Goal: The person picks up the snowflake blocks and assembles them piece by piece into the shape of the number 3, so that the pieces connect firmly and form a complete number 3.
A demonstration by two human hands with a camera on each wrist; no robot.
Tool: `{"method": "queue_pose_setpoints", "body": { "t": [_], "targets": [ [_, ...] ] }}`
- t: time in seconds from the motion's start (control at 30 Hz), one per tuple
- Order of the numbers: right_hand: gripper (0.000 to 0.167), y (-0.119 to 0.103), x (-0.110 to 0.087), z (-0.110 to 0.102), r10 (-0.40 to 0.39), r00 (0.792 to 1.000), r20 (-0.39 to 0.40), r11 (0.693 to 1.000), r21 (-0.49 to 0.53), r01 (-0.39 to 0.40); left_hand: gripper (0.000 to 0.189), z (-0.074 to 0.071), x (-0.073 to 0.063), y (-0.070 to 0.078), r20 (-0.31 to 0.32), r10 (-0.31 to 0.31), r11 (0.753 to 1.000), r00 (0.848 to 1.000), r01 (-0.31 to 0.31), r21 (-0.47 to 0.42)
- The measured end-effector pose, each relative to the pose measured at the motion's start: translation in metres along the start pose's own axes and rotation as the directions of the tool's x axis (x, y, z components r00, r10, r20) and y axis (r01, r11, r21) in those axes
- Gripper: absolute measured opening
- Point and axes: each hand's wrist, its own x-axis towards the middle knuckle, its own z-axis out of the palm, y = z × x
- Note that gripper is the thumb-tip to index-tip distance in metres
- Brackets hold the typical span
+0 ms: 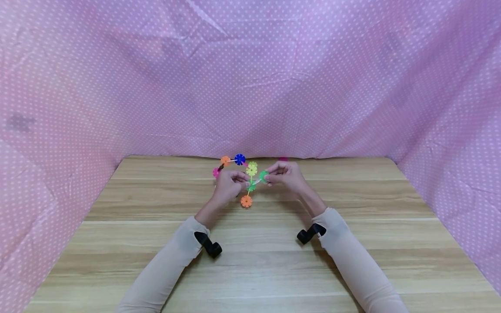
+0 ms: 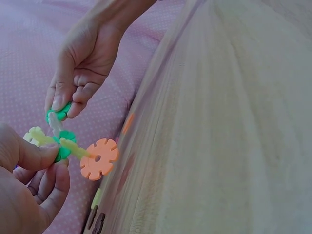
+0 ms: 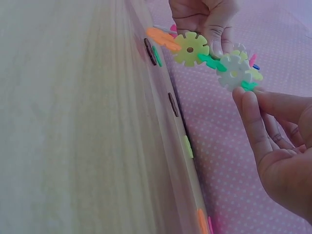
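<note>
Looks like smooth, matt plastic in the notched discs (image 2: 99, 168); shows streaked wood grain, smooth with faint sheen, on the table (image 1: 258, 265); hangs as creased, matt cloth in the curtain (image 1: 250, 87); resembles smooth fabric on the sleeves (image 1: 168, 267)

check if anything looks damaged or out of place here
A greyish smudge on the pink polka-dot fabric backdrop, at the head view's left, looks odd against the dots; whether it is a stain, I can't tell. The chain of multicoloured, notched plastic discs shows no obvious damage.
</note>
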Motion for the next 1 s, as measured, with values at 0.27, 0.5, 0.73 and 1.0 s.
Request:
{"method": "queue_pose_setpoints", "body": {
  "t": [0.27, 0.5, 0.73, 1.0],
  "targets": [
    [0.023, -0.0012, -0.0010, 0.0035, -0.006, 1.000, -0.008, 1.000, 0.018, 0.006, 0.011, -0.0009, -0.0016, 0.0030, -0.017, 0.032, 0.998, 0.999, -0.031, 0.061],
    [0.023, -0.0050, -0.0017, 0.0065, -0.035, 0.999, -0.023, 0.999, 0.000, 0.035, 0.008, -0.0010, -0.0043, 0.0091, -0.020, 0.044, 0.995, 0.999, -0.042, 0.092],
    [0.024, -0.0059, -0.0014, 0.0084, -0.024, 0.998, -0.049, 0.999, -0.030, 0.023, 0.008, -0.0024, -0.0024, 0.0067, 0.022, -0.009, 0.996, 1.000, 0.007, 0.086],
    [0.028, -0.0057, -0.0007, 0.0066, 0.029, 0.998, -0.061, 0.998, -0.057, -0.032, 0.013, 0.0035, 0.0007, 0.0025, 0.054, -0.128, 0.992, 0.990, 0.127, 0.019]
  ]
}}
